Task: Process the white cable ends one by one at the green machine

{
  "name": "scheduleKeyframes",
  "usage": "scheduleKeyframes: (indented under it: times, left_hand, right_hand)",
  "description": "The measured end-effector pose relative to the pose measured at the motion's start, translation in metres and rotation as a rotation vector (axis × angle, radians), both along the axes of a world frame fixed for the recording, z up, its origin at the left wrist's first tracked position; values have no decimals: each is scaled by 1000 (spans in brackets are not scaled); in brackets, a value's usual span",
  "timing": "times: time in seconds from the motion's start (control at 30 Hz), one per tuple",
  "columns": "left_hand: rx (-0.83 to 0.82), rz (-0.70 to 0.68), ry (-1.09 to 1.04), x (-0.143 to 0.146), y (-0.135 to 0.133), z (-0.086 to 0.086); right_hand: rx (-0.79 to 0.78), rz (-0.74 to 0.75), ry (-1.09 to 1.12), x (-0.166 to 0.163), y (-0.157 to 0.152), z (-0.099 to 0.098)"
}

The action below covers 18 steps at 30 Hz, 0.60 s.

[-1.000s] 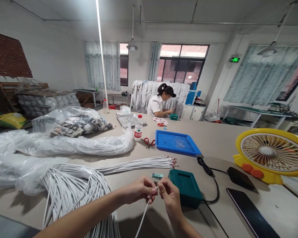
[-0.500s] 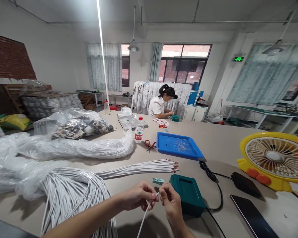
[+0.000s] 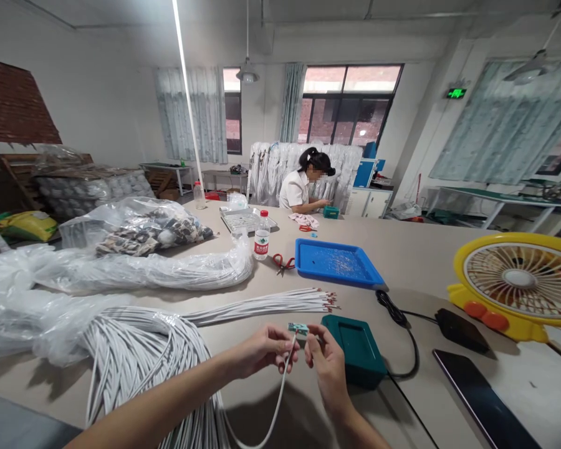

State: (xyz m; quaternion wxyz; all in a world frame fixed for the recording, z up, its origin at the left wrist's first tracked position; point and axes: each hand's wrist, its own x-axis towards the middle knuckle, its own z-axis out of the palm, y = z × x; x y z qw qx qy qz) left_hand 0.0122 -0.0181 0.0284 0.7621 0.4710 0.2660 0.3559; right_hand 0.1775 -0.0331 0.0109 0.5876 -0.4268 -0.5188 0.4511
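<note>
A white cable (image 3: 283, 390) is pinched near its end between the thumb and fingers of my left hand (image 3: 272, 352). Copper-coloured strands show at its tip, which points up, and the rest curves down toward the front edge of the view. My right hand (image 3: 327, 365) is just right of the tip, fingers bent and slightly apart, with nothing visible in them. Behind my fingertips lies a small teal piece (image 3: 299, 327), partly covered. A dark green box (image 3: 355, 349) with a cord stands right beside my right hand.
Bundled white cables (image 3: 140, 355) lie at left, with stripped cable ends (image 3: 271, 304) ahead. Beyond are a blue tray (image 3: 336, 262), red-handled scissors (image 3: 283, 264) and a bottle (image 3: 262, 237). A phone (image 3: 481, 393) and yellow fan (image 3: 514, 277) sit right. A co-worker (image 3: 299, 187) sits opposite.
My right fingers have come off the cable tip and loosened. Copper strands now show at that tip, still in my left hand. The view has tilted slightly down.
</note>
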Motion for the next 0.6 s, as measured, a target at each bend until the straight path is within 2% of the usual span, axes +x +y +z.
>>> scheduleKeyframes:
  times: [0.23,0.37,0.6]
  left_hand:
    - [-82,2,-7,-8,-3,-1]
    - [12,-16,84,-10,-3,0]
    - [83,-13,142,-8,-6,2]
  right_hand:
    - [16,55,-47,-6,-3,-4]
    - [103,59,-133,-6,-4,-7]
    - [248,39,-242,-5,-5,-6]
